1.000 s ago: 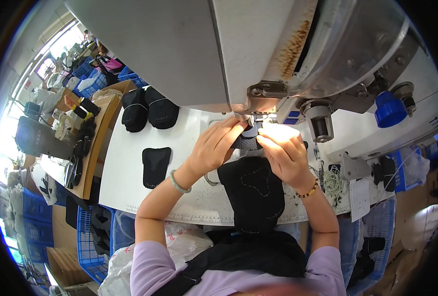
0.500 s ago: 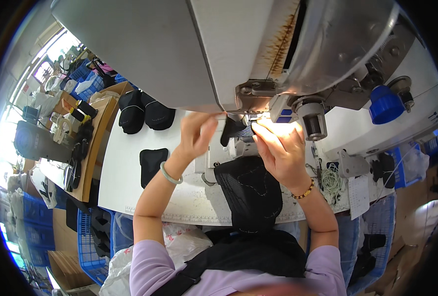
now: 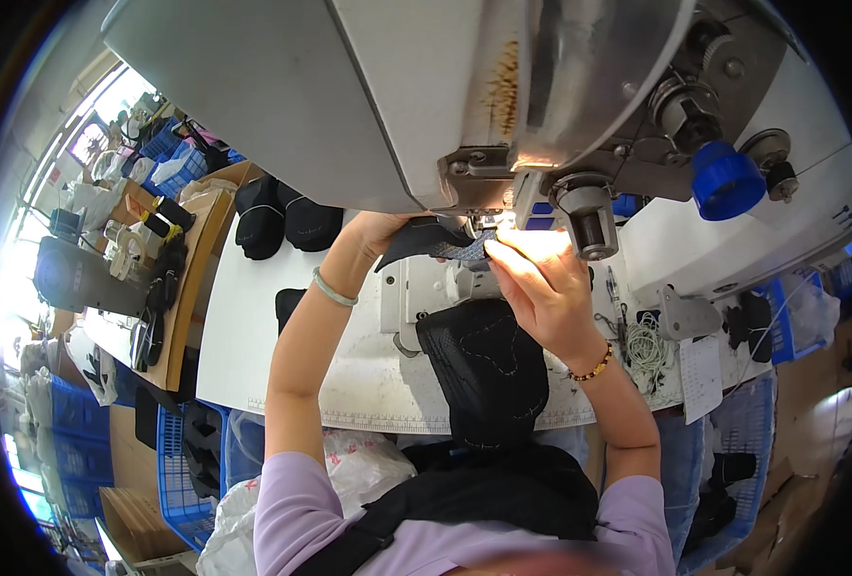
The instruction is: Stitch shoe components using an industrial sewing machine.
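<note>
Black fabric piece (image 3: 424, 239), with grey mesh at its right end, sits just under the head of the sewing machine (image 3: 416, 86), in the lit area around its needle. Whether it lies beneath the presser foot I cannot tell. The right hand (image 3: 546, 278), just below the sewing machine's lit area, pinches the mesh end narrowly between thumb and fingers. The left hand (image 3: 378, 228), under the left side of the sewing machine's head, is against the piece's other end; its fingers are mostly hidden, so I cannot tell how firmly they close. A pale bangle (image 3: 335, 288) circles the left wrist, a beaded bracelet (image 3: 594, 365) the right.

On the white bench (image 3: 349, 408), a black fabric stack (image 3: 488, 370) with pale stitching lies in front of the sewing machine, toward the person, reaching past the bench's edge. Two tied black bundles (image 3: 260, 219) rest left of the sewing machine's head; a single black panel (image 3: 288, 305), partly behind the left forearm, lies nearer than those. To the sewing machine's right and nearer the person are a coil of pale cord (image 3: 648, 348) and a white paper (image 3: 701, 374). A blue knob (image 3: 728, 182) juts from the sewing machine's right side.
</note>
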`<state>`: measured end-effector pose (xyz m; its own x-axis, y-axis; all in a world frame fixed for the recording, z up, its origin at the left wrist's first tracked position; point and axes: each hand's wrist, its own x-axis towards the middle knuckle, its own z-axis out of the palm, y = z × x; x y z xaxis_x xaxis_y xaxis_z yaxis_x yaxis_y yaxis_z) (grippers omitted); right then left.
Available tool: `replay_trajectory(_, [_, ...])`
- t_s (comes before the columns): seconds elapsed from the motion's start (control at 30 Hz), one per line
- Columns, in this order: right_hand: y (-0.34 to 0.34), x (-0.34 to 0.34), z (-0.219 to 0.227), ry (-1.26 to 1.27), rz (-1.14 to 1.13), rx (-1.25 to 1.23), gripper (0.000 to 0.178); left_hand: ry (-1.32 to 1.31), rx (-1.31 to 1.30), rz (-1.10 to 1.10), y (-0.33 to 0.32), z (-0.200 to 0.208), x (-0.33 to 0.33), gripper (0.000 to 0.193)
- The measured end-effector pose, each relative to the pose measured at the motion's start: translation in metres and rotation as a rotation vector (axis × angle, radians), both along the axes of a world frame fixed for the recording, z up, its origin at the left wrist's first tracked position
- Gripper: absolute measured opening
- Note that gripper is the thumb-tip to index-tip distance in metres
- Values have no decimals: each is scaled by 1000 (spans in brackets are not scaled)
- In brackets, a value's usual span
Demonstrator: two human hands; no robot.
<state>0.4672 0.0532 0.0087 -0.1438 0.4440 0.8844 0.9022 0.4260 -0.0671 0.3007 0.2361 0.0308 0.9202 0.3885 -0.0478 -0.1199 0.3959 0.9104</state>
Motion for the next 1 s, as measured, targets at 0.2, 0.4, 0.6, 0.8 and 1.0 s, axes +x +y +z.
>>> replay_trajectory(0.2, [1, 0, -5, 28, 13, -13, 30, 65, -56, -26, -9, -5, -11, 29])
replay_trajectory(0.4, [1, -1, -3, 24, 1, 15, 29, -81, -176, 108, -30, -9, -10, 25])
replay_trajectory(0.6, [3, -3, -5, 70, 10, 4, 31, -70, -18, 244, -44, -3, -11, 31])
replay_trajectory(0.8, [-2, -6, -9, -66, 42, 71, 34, -38, -34, 325, -76, 5, -15, 27])
replay_trajectory(1.0, [-5, -9, -8, -124, 62, 39, 31, -66, -58, 405, -87, -1, -16, 25])
